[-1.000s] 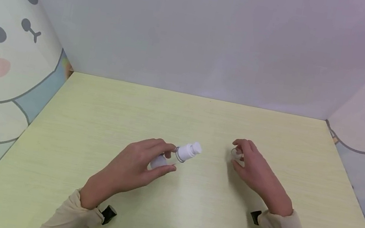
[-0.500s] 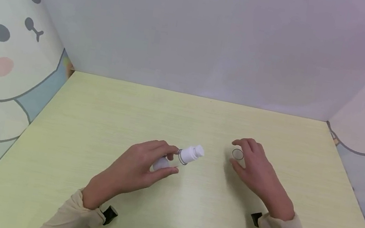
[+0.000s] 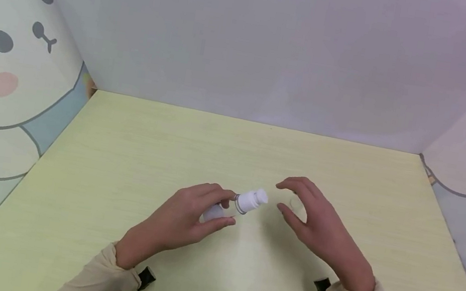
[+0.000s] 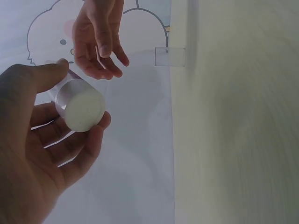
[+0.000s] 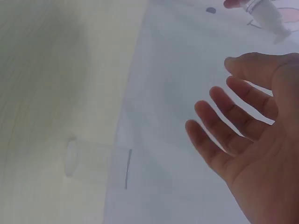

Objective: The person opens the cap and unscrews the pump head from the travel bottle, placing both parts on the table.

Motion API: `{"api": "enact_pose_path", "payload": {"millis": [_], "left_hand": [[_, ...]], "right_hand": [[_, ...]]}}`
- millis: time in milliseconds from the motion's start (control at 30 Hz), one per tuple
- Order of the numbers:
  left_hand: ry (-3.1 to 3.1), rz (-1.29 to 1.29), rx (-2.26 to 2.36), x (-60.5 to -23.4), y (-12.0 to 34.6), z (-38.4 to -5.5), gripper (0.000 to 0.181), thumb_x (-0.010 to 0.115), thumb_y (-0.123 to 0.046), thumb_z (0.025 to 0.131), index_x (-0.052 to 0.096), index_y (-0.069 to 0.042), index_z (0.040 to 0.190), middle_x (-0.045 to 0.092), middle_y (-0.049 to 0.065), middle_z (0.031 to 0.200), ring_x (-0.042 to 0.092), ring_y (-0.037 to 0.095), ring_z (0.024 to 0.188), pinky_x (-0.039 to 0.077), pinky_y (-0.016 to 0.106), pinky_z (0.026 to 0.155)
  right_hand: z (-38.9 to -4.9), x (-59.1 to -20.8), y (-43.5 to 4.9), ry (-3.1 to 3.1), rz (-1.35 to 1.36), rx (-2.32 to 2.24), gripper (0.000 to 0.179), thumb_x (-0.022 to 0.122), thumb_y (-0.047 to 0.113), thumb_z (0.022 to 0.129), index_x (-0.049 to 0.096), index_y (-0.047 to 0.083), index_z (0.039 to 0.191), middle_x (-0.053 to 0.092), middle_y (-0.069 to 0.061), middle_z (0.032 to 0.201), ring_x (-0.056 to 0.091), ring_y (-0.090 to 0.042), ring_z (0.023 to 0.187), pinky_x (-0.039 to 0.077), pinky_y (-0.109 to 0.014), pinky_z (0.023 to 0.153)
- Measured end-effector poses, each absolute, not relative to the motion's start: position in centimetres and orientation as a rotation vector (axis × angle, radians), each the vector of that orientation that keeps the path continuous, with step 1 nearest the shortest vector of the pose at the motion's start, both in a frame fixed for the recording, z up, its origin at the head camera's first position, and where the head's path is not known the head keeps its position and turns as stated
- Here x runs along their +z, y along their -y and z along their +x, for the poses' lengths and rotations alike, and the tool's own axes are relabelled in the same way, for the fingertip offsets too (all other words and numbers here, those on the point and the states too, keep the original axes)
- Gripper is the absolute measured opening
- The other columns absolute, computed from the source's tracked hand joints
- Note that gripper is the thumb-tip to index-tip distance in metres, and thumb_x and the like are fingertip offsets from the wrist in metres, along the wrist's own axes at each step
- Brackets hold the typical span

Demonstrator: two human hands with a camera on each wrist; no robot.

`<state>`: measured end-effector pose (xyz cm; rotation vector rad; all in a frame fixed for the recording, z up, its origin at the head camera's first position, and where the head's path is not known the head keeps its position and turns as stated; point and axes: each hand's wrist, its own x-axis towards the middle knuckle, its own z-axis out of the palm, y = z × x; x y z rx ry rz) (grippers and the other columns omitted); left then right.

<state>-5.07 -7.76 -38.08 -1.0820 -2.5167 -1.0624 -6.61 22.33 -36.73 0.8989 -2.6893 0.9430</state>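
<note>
My left hand (image 3: 184, 219) grips a small pump bottle (image 3: 247, 201) between thumb and fingers. The bottle is tilted, its white pump head toward the right; in the left wrist view its round pale base (image 4: 85, 109) faces the camera. My right hand (image 3: 318, 222) hovers to the right of the pump head, with thumb and fingers spread apart and nothing between them. Below that hand a clear plastic cap (image 5: 96, 161) stands upright on the table, partly hidden by the fingers in the head view.
The pale wooden table (image 3: 161, 139) meets a plain light wall (image 3: 249, 41) at the back. Side panels with cartoon animals (image 3: 10, 79) rise at left and right.
My right hand has let go of the clear cap, opened wider and shifted left toward the bottle. The left hand with the pump bottle has drifted slightly right.
</note>
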Motion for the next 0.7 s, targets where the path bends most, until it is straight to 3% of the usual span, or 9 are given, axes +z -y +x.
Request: {"api": "enact_pose_path", "payload": {"millis": [100, 300, 467, 700], "left_hand": [[2.52, -1.073, -1.07, -38.2, 7.5, -5.1, 0.038, 0.082, -0.03, 0.092, 0.069, -0.014, 0.124, 0.069, -0.006, 0.1, 0.061, 0.004, 0.085, 0.053, 0.017, 0.072], [2.517, -1.055, -1.072, -38.2, 6.8, -5.0, 0.039, 0.083, -0.03, 0.091, 0.069, -0.014, 0.124, 0.07, -0.006, 0.104, 0.061, 0.005, 0.087, 0.054, 0.017, 0.073], [2.516, -1.035, -1.062, -38.5, 6.2, -4.9, 0.039, 0.083, -0.03, 0.09, 0.069, -0.014, 0.123, 0.071, -0.003, 0.107, 0.061, 0.006, 0.089, 0.055, 0.018, 0.073], [2.502, -0.929, -0.979, -38.9, 5.2, -4.4, 0.039, 0.086, -0.031, 0.088, 0.07, -0.013, 0.118, 0.071, -0.003, 0.106, 0.062, 0.009, 0.09, 0.055, 0.019, 0.071]], "right_hand": [[-6.3, -36.5, -21.7, 2.659, 0.948, 1.205, 0.046, 0.079, 0.004, 0.091, 0.059, 0.015, 0.132, 0.063, 0.007, 0.129, 0.061, -0.01, 0.12, 0.055, -0.024, 0.099], [-5.3, -36.2, -20.4, 2.596, 0.887, 1.685, 0.048, 0.077, 0.004, 0.093, 0.057, 0.018, 0.134, 0.065, 0.004, 0.127, 0.068, -0.011, 0.113, 0.061, -0.032, 0.095], [-4.8, -36.5, -19.6, 2.547, 0.848, 1.798, 0.045, 0.077, 0.002, 0.093, 0.058, 0.018, 0.13, 0.067, -0.001, 0.119, 0.071, -0.014, 0.099, 0.061, -0.029, 0.091], [-4.3, -36.9, -18.1, 2.453, 0.726, 1.876, 0.038, 0.076, 0.0, 0.093, 0.059, 0.014, 0.123, 0.066, -0.004, 0.11, 0.068, -0.013, 0.097, 0.06, -0.026, 0.086]]}}
